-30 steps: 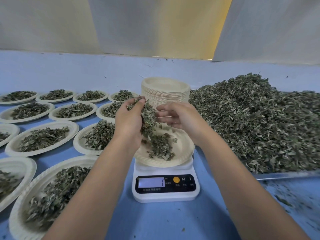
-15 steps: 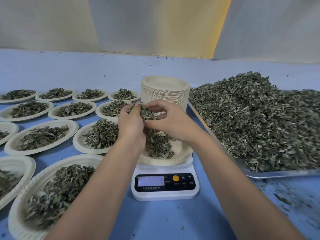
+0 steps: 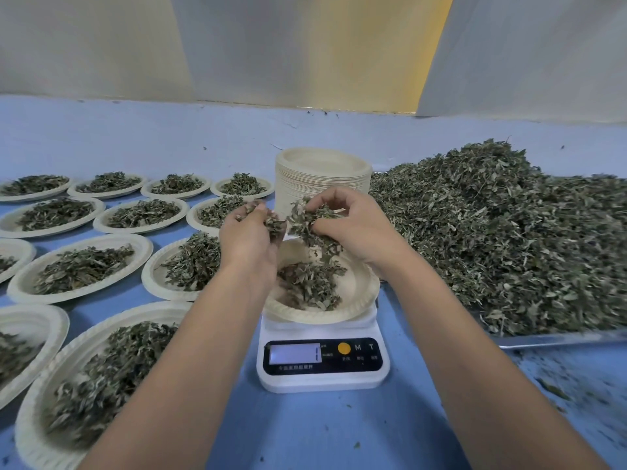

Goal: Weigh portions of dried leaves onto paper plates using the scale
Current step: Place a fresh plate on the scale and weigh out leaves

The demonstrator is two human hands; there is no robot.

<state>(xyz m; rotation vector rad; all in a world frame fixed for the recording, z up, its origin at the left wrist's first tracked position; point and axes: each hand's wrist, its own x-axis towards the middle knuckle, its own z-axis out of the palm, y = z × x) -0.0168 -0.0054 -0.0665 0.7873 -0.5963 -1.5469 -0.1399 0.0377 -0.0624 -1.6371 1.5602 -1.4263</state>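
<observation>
1. My right hand [image 3: 356, 228] has its fingers curled round a clump of dried leaves [image 3: 307, 220], pinching it above the scale [image 3: 322, 362]. My left hand [image 3: 251, 239], beside it and also above the scale, cups a smaller tuft [image 3: 273, 222] in bent fingers.
2. I judge the step to be topping up the portion. I should loosen my fingertips a little at a time, so the leaves fall in small pinches and not as one lump.
3. The paper plate [image 3: 368, 286] sits on top of the scale with a small mound [image 3: 305, 283] in its middle. I aim there, since flakes that fall past the rim go unweighed.
4. Neither wrist should rest on the plate, or the reading is false. My left wrist passes close over the rim; I cannot tell whether it touches.
5. The display [image 3: 294, 353] on the scale's front shows a digit I cannot read surely. I should let it settle between pinches.
6. Any surplus belongs on the big heap [image 3: 492, 239] right of the scale. The filled plates [image 3: 81, 266] lie to its left and the stack of empty plates [image 3: 322, 171] behind it.
</observation>
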